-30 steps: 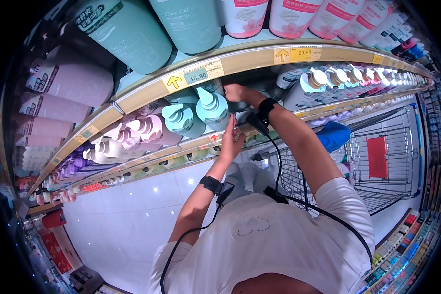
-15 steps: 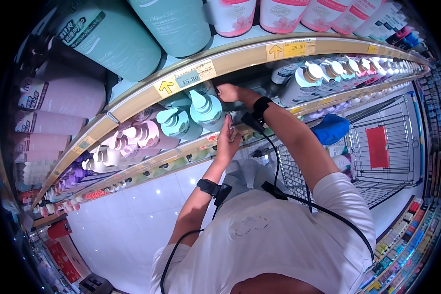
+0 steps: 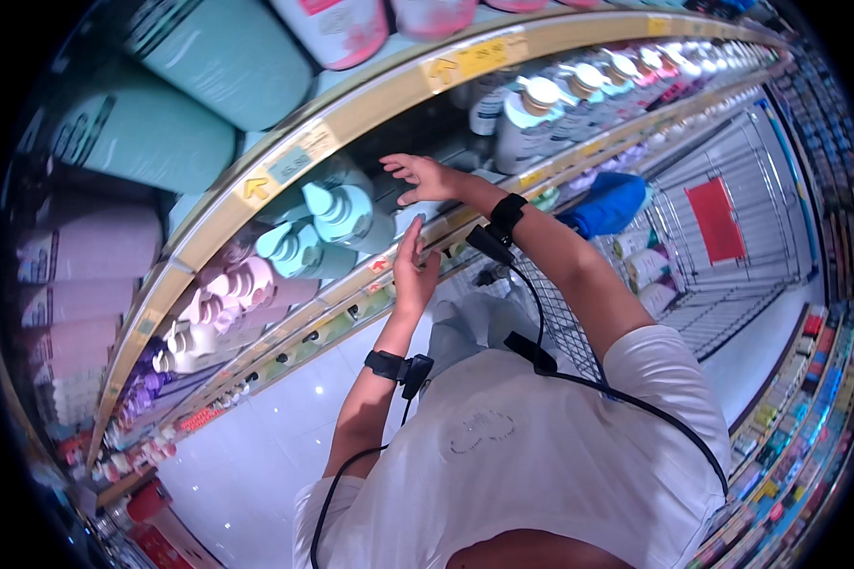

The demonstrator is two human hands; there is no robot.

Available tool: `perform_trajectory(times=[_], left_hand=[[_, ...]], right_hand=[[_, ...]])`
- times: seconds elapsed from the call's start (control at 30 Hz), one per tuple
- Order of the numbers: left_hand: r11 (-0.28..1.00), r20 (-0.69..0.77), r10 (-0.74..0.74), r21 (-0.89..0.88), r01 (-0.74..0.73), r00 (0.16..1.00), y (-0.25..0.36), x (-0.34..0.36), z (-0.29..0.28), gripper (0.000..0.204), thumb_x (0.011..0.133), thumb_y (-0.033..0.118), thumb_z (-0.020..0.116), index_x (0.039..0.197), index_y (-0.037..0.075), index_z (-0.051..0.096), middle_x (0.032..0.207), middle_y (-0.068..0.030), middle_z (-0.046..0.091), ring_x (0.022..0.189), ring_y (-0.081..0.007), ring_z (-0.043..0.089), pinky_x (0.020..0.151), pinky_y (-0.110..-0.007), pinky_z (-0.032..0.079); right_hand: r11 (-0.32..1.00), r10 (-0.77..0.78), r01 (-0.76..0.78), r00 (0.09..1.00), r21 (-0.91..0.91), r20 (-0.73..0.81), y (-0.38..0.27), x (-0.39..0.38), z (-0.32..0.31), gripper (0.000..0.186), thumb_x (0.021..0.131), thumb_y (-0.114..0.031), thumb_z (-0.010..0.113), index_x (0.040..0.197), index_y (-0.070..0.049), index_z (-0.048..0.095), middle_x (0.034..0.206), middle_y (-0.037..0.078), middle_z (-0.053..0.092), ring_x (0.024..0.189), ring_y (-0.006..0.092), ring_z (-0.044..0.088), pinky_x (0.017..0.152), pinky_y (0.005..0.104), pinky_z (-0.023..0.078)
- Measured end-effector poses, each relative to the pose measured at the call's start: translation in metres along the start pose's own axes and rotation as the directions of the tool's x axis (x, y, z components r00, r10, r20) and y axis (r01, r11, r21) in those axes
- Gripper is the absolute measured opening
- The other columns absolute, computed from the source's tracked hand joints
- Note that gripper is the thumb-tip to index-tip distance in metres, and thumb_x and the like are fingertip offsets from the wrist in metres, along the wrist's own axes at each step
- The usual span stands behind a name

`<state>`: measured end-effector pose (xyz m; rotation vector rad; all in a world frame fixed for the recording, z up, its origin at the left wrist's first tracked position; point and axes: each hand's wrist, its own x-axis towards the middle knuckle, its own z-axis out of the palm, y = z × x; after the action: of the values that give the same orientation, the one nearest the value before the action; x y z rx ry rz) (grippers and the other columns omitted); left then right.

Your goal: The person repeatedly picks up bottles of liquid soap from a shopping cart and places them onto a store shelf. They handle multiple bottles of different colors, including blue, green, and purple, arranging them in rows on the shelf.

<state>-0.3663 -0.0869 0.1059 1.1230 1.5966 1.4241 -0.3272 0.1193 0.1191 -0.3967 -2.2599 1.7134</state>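
My right hand (image 3: 429, 180) is over the shelf with its fingers spread, holding nothing. My left hand (image 3: 416, 273) is upright at the shelf's front edge, fingers stretched out and nothing in it. Left of both hands stands a teal pump bottle (image 3: 356, 223), with a gap between it and my fingers. Another teal pump bottle (image 3: 306, 258) sits close beside it, tilted in this view. Pink pump bottles (image 3: 266, 284) follow farther left on the same shelf.
An upper shelf edge (image 3: 370, 109) with price tags runs above my hands, carrying large teal bottles (image 3: 218, 62). Pump bottles with white tops (image 3: 531, 114) line the shelf to the right. A shopping cart (image 3: 731, 275) with a blue item (image 3: 609, 204) stands at my right.
Both hands have drawn away from the front teal bottle; my right hand has come out from behind it and its fingers have spread. The view has shifted, so the shelf appears farther left.
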Motion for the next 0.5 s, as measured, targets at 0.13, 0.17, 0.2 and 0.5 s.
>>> perform_trajectory(times=[0.13, 0.17, 0.2, 0.5], left_hand=[[0.991, 0.246, 0.078, -0.125, -0.049, 0.966, 0.048, 0.012, 0.059, 0.046, 0.083, 0.0, 0.06, 0.128, 0.002, 0.049, 0.124, -0.0168, 0.056, 0.118, -0.0239, 0.054, 0.098, -0.034, 0.043], [0.99, 0.369, 0.079, -0.139, -0.029, 0.926, 0.059, 0.017, 0.081, 0.045, 0.085, 0.0, 0.059, 0.129, 0.0, 0.048, 0.124, -0.0157, 0.056, 0.117, -0.0228, 0.054, 0.098, -0.033, 0.043], [0.988, 0.498, 0.092, -0.152, -0.018, 0.862, 0.071, 0.023, 0.106, 0.044, 0.086, 0.0, 0.058, 0.129, -0.002, 0.047, 0.124, -0.0147, 0.056, 0.117, -0.0217, 0.054, 0.098, -0.033, 0.043], [0.882, 0.96, -0.178, 0.059, 0.467, 0.214, 0.08, 0.044, 0.399, 0.05, 0.082, 0.008, 0.066, 0.126, -0.005, 0.048, 0.121, -0.0168, 0.058, 0.113, -0.0209, 0.056, 0.095, -0.033, 0.044]], right_hand=[[0.948, 0.084, -0.057, 0.994, 0.314, -0.073, -0.031, -0.109, -0.05, 0.048, 0.08, -0.006, 0.07, 0.124, -0.002, 0.052, 0.11, 0.01, 0.062, 0.103, 0.0168, 0.059, 0.089, 0.0311, 0.049], [0.938, 0.12, -0.068, 0.984, 0.34, -0.134, -0.04, -0.145, -0.064, 0.043, 0.082, -0.007, 0.068, 0.122, -0.002, 0.054, 0.107, 0.01, 0.064, 0.1, 0.0164, 0.061, 0.086, 0.03, 0.05], [0.93, 0.153, -0.069, 0.966, 0.361, -0.209, -0.059, -0.188, -0.079, 0.038, 0.084, -0.008, 0.067, 0.12, -0.001, 0.055, 0.104, 0.01, 0.065, 0.097, 0.016, 0.063, 0.084, 0.0289, 0.051], [0.698, 0.715, -0.08, 0.145, 0.712, -0.684, 0.089, -0.482, -0.119, 0.034, 0.089, -0.014, 0.059, 0.121, -0.004, 0.054, 0.108, 0.01, 0.063, 0.096, 0.0183, 0.063, 0.08, 0.0315, 0.052]])
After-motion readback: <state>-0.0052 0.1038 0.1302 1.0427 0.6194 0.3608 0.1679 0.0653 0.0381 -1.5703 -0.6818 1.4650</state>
